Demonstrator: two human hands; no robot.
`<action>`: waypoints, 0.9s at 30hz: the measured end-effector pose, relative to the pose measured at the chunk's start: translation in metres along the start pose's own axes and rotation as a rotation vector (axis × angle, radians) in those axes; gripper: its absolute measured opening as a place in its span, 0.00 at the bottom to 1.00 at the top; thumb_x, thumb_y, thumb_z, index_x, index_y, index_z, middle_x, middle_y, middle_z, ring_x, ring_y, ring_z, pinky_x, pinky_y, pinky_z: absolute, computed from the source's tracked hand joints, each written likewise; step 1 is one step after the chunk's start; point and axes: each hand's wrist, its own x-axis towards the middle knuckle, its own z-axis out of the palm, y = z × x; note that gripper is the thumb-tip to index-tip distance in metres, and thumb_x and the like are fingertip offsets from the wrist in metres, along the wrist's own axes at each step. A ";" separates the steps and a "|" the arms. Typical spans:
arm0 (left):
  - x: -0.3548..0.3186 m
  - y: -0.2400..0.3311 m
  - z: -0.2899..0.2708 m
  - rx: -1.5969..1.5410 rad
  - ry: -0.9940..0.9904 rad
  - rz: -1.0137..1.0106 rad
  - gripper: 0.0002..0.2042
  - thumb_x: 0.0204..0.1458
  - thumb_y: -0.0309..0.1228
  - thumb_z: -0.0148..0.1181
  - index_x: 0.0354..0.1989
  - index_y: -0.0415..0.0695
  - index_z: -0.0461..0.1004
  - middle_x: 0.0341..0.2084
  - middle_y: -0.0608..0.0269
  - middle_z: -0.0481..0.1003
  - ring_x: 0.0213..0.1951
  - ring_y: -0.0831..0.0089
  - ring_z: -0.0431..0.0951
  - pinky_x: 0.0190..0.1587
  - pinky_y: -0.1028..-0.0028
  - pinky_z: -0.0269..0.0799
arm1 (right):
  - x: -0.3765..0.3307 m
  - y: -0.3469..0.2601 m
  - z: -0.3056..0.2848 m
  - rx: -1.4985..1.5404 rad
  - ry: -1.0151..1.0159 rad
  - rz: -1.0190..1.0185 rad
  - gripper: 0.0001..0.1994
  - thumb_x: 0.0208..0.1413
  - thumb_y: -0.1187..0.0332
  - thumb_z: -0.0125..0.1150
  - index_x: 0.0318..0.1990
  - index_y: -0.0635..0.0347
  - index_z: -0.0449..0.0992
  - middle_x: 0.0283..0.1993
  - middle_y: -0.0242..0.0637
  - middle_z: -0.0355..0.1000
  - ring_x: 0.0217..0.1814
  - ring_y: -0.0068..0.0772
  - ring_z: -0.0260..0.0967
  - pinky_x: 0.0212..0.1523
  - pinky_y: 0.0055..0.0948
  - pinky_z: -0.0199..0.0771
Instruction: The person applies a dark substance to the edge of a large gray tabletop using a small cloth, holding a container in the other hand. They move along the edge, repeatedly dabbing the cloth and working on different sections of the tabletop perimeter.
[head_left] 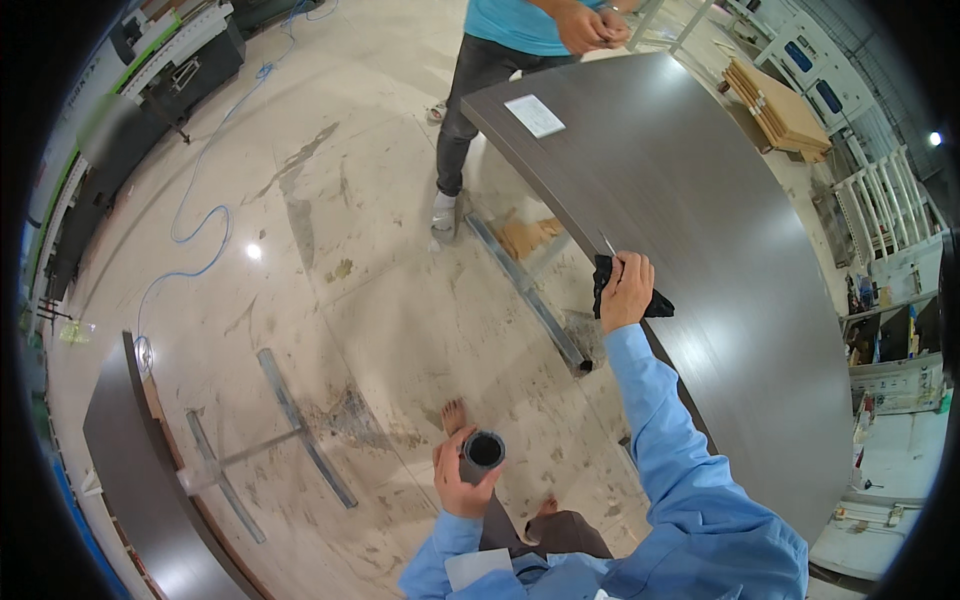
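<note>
My left hand (pixel 458 482) is closed round a dark grey cylindrical cup (pixel 485 450), held in front of my body with its round black mouth facing up. Over the long near edge of a dark wood-grain panel (pixel 725 250), my right hand (pixel 628 290) grips a black cloth (pixel 660 305), bunched out on both sides of the fingers. A thin, pointed metallic tool (pixel 607 241) sticks out beyond the fingertips; its lower part is hidden, so its kind is unclear. A white paper label (pixel 535 116) lies at the panel's far end.
A person in a turquoise shirt (pixel 510 25) stands at the panel's far end, hands together. A metal stand bar (pixel 530 292) lies beneath it. Another dark panel (pixel 160 470) and a metal frame (pixel 305 430) are on the left. A blue hose (pixel 205 225) crosses the floor near a machine (pixel 150 130).
</note>
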 end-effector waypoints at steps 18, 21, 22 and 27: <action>0.157 -0.034 -0.117 0.124 0.020 -0.015 0.36 0.39 0.29 0.84 0.60 0.40 0.75 0.56 0.53 0.80 0.55 0.54 0.80 0.58 0.60 0.72 | 0.163 -0.306 0.371 0.506 -0.515 -0.437 0.10 0.58 0.75 0.60 0.46 0.56 0.82 0.48 0.45 0.79 0.54 0.52 0.76 0.56 0.48 0.78; 0.164 -0.018 -0.127 0.190 -0.004 0.085 0.37 0.39 0.29 0.84 0.61 0.40 0.74 0.56 0.52 0.80 0.55 0.54 0.80 0.60 0.59 0.71 | 0.069 -0.327 0.323 0.856 -0.605 -0.349 0.06 0.60 0.69 0.65 0.43 0.57 0.81 0.43 0.47 0.77 0.50 0.56 0.74 0.54 0.50 0.75; 0.166 -0.013 -0.127 0.205 -0.018 0.099 0.37 0.39 0.29 0.84 0.61 0.40 0.74 0.55 0.52 0.80 0.55 0.53 0.80 0.59 0.58 0.71 | 0.037 -0.321 0.296 0.949 -0.481 -0.218 0.07 0.63 0.67 0.64 0.43 0.59 0.82 0.41 0.48 0.76 0.48 0.57 0.73 0.51 0.51 0.74; 0.159 0.013 -0.115 0.031 -0.157 0.131 0.38 0.39 0.29 0.84 0.62 0.38 0.73 0.55 0.49 0.79 0.56 0.50 0.78 0.60 0.56 0.73 | -0.084 -0.207 0.118 0.984 -0.683 0.370 0.07 0.66 0.68 0.67 0.43 0.63 0.84 0.41 0.45 0.78 0.46 0.49 0.76 0.48 0.42 0.75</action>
